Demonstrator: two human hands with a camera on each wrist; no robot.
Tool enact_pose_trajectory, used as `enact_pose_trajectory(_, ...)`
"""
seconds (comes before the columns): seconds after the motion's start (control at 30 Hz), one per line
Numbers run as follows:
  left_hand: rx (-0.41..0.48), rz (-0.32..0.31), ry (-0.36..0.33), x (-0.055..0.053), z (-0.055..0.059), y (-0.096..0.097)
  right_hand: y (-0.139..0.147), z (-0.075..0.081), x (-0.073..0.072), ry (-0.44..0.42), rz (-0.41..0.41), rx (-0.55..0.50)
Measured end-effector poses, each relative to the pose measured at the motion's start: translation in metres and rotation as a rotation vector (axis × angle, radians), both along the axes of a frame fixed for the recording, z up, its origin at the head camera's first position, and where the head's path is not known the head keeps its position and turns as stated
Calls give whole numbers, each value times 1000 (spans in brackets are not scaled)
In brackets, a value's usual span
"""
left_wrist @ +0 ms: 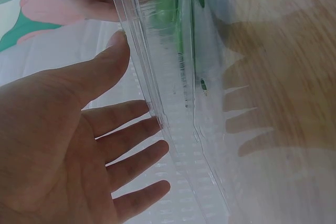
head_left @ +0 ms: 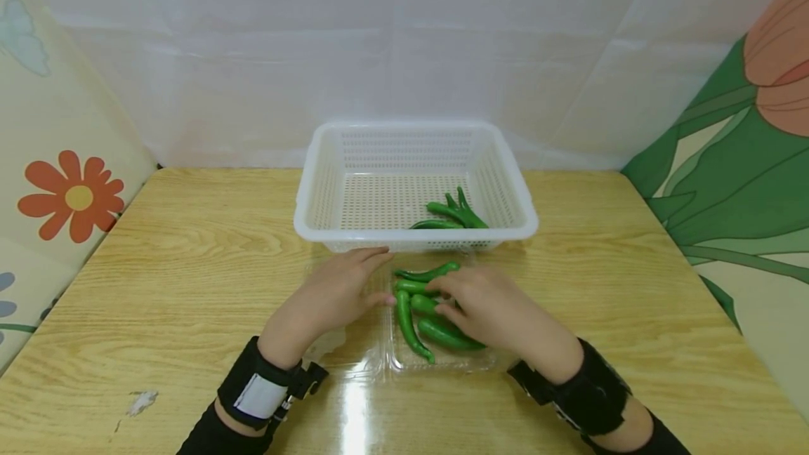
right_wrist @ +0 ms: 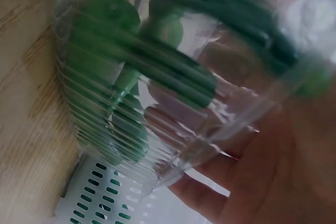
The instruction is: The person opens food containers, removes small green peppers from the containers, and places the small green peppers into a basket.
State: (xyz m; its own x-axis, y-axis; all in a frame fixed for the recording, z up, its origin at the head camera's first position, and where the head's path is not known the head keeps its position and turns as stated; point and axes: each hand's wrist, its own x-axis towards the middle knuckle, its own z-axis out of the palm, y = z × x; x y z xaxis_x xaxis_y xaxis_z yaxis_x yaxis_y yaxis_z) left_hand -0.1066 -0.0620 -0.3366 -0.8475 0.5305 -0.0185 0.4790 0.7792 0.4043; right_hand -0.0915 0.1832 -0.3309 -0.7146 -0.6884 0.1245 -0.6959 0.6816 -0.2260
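A clear plastic clamshell box (head_left: pixel 468 367) lies opened out on the table, its lid side (head_left: pixel 354 367) to the left. Several green chili peppers (head_left: pixel 407 325) rest in the right half. My right hand (head_left: pixel 496 304) reaches over them, bent fingers and thumb at the peppers in the middle; I cannot tell whether it grips one. Through the box wall, the right wrist view shows blurred peppers (right_wrist: pixel 178 77) in front of the fingers. My left hand (head_left: pixel 331 293) hovers over the lid side, fingers extended, thumb near the fold. In the left wrist view, its fingertips are right at the plastic edge.
Behind the box stands a white perforated basket (head_left: pixel 413 235), with several green chili peppers (head_left: pixel 458 213) at its front right. White sheeting (head_left: pixel 404 55) hangs behind the wooden table (head_left: pixel 208 230). Patterned panels flank both sides. A pale worn patch (head_left: pixel 142 402) marks the table's front left.
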Motion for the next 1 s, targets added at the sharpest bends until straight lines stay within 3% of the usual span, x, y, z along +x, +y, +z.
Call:
enact_pose_trajectory(0.43, -19, -5, 18, 0, 1, 0, -2, -7, 2, -64, 50, 30)
enact_pose_trajectory(1.0, -10, -16, 25, -1, 1, -1, -4, -10, 6, -145, 21, 87)
